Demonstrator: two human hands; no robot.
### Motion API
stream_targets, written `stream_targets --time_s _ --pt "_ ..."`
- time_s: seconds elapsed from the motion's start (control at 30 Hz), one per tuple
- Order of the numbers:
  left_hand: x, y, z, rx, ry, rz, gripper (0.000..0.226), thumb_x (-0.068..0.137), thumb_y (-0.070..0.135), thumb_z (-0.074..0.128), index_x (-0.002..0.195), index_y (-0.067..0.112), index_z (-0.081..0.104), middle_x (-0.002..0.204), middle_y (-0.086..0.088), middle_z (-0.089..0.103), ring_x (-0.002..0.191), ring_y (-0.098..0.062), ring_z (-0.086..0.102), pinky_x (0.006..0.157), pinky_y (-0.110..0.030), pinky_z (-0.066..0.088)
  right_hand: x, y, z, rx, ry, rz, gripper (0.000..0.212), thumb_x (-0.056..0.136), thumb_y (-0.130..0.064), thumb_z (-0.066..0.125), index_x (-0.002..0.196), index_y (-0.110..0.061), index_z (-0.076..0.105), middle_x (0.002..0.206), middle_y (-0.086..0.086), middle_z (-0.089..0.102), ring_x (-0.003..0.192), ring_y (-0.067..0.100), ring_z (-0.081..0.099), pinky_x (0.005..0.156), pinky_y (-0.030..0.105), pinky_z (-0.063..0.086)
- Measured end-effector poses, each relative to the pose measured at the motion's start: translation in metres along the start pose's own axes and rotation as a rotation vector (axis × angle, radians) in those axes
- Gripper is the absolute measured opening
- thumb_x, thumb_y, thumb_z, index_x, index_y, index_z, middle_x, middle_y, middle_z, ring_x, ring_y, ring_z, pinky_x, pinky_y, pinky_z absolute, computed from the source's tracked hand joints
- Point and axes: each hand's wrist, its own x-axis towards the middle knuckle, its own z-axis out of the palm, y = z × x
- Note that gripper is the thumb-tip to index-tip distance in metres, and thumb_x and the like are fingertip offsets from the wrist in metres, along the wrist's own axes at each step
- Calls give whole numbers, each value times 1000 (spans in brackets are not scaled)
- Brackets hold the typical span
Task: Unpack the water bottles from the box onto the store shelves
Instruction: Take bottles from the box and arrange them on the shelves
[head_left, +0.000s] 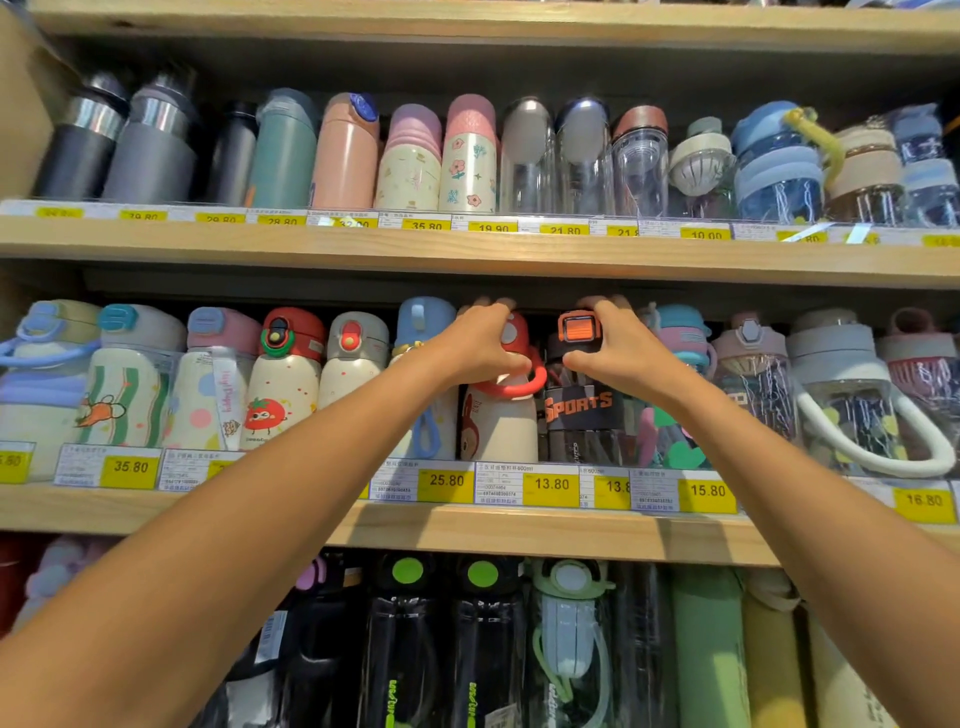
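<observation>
On the middle shelf (467, 535) my left hand (480, 345) grips the red lid of a cream bottle (501, 423) with a red carry loop. Right beside it, my right hand (615, 348) grips the top of a dark bottle (582, 415) with an orange-and-black flip lid and the word SPORTS on its side. Both bottles stand upright in the row, touching their neighbours. The box is out of view.
Bottles fill the upper shelf (467, 249), the middle shelf and the bottom row tightly. A blue-lidded bottle (423, 332) stands just left of my left hand, a pink-and-teal one (675, 332) just right of my right. Yellow price tags (550, 486) line the shelf edges.
</observation>
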Motion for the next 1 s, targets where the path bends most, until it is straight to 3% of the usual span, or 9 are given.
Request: stream_targets --time_s 0.3,0.37,0.47,0.67,0.8,0.93,1.0 --pt "-6 7 -3 -82 -22 15 80 80 31 70 145 12 29 141 -13 40 130 -25 41 101 -28 38 -2 3 -10 207 -45 56 53 81 -9 66 128 -11 42 107 7 52 89 13 52 69 20 45" --pt "-7 6 -4 -93 -17 19 80 79 31 71 145 11 29 142 -13 40 131 -24 40 103 -28 36 -2 3 -9 228 -50 56 53 82 -8 66 129 -11 41 106 6 54 86 11 52 68 17 44" --pt "-11 5 -5 -102 -16 19 80 80 31 70 145 11 28 142 -13 39 130 -25 41 103 -28 36 -1 2 -3 201 -40 48 54 81 -11 65 129 -13 42 109 9 56 88 14 54 72 23 46" --pt "-15 6 -1 -108 -11 0 85 81 34 69 149 14 22 148 -17 30 137 -32 31 110 -37 33 -4 2 3 174 -4 56 70 83 -14 62 145 -11 30 139 9 44 121 18 48 95 22 36" --pt "-19 10 4 -120 -8 -50 84 83 33 64 150 14 16 153 -18 22 142 -36 21 111 -42 30 -15 1 5 153 31 66 72 88 -19 61 149 -12 23 149 4 38 133 16 40 98 17 28" --pt "-25 24 4 -174 257 18 59 91 23 55 143 8 32 144 -13 36 137 -28 28 110 -37 28 -29 5 7 84 257 -55 51 91 -18 59 139 -6 44 139 8 50 128 20 47 104 24 33" --pt "-30 36 3 -221 421 110 40 91 16 50 131 10 48 132 -6 49 126 -22 39 105 -37 37 -35 10 0 75 374 -87 33 92 -14 55 124 -5 56 122 9 60 113 21 56 96 28 43"
